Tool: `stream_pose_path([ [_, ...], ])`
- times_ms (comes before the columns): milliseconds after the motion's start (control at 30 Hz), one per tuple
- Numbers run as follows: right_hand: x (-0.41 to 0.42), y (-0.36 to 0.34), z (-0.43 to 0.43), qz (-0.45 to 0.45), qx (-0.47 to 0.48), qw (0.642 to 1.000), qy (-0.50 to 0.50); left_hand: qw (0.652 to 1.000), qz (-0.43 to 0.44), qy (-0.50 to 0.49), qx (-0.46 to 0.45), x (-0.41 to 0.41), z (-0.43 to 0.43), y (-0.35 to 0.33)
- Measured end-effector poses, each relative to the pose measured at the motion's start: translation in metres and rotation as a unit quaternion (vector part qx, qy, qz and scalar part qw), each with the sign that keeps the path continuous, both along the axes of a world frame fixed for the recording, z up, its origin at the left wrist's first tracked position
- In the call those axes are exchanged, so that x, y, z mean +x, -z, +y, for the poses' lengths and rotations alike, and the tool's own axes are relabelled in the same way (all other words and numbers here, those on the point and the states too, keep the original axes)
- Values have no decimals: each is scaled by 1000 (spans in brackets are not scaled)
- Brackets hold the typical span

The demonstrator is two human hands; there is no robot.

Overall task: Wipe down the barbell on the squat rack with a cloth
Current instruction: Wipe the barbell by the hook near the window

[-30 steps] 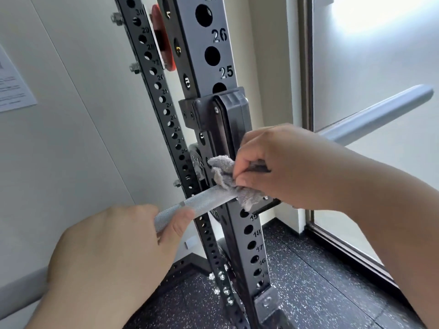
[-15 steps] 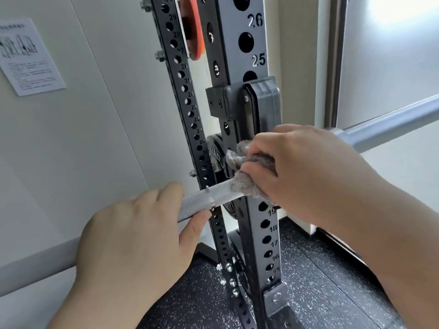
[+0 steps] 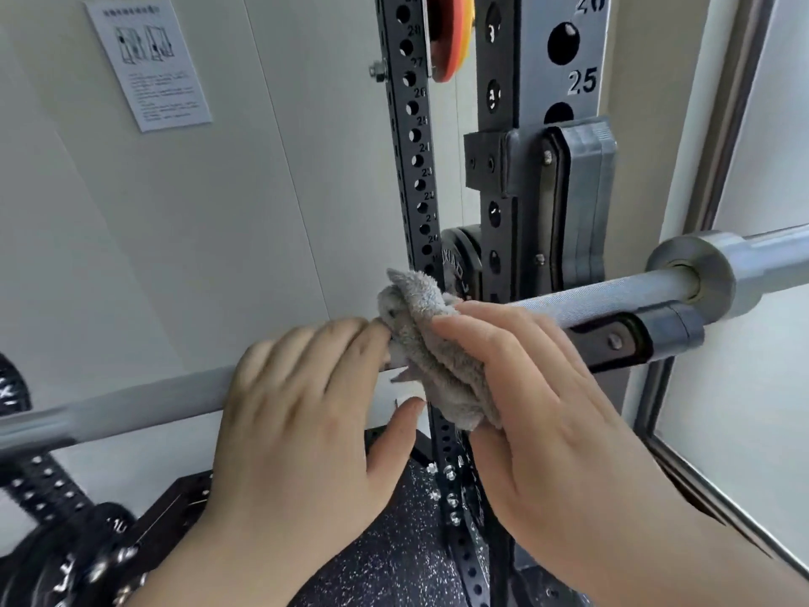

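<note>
Head view, and from where I stand there is one barbell [image 3: 613, 300] lying across the squat rack, its knurled shaft resting in one J-hook [image 3: 586, 203] on the front upright [image 3: 564, 81]. Two hands are on the barbell, close side by side. The left hand [image 3: 302, 414] grips the bare shaft, fingers curled over the top and thumb underneath. The right hand [image 3: 547, 409], on the J-hook side of it, holds the one grey cloth [image 3: 437, 343] bunched against the barbell, fingers curled round the cloth. Whether they reach right round the shaft I cannot tell, since the cloth covers that stretch. Behind the barbell stand two uprights, the numbered front one and a thinner rear upright [image 3: 413, 138] full of holes, which the cloth partly hides. High above the barbell sits one orange plate [image 3: 451, 37]; just behind it, one black plate [image 3: 459, 256] peeks out beside the front upright. Past the J-hook the barbell widens into one collar [image 3: 700, 269]. One paper notice [image 3: 149, 63] hangs on the wall above the barbell. Below it lie the speckled floor [image 3: 385, 554] and some dark plates [image 3: 57, 558], too blurred to count.
</note>
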State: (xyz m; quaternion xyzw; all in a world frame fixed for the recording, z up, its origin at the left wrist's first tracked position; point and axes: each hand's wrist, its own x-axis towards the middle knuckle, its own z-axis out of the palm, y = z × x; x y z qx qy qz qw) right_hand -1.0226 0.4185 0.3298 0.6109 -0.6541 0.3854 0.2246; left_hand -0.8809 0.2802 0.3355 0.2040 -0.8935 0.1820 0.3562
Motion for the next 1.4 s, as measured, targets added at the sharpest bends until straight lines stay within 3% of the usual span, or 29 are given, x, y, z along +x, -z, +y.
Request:
stream_pose_path([
  [100,8,20,-3,-63,-62,994,-66,996,34,56,52,17,9,17],
  [367,34,62,-35,-181,7,965,-190,989,78,93,83,70,7,51],
  [533,59,94,-64,-278,188,922,-196,976,23,-25,215,117,-13,102],
  [633,77,122,-86,-218,257,928,-157,949,-48,-96,296,155,-24,134],
  [833,135,161,-126,-217,360,888,-184,862,-114,-199,451,247,-34,177],
  [1033,213,185,-168,-210,465,820,-258,801,-108,-254,531,334,-37,205],
  [1267,318,201,-211,-240,582,687,-362,737,-87,-322,588,441,-46,218],
  [1400,379,212,-236,-230,615,653,-378,715,-64,-361,596,509,-49,221],
])
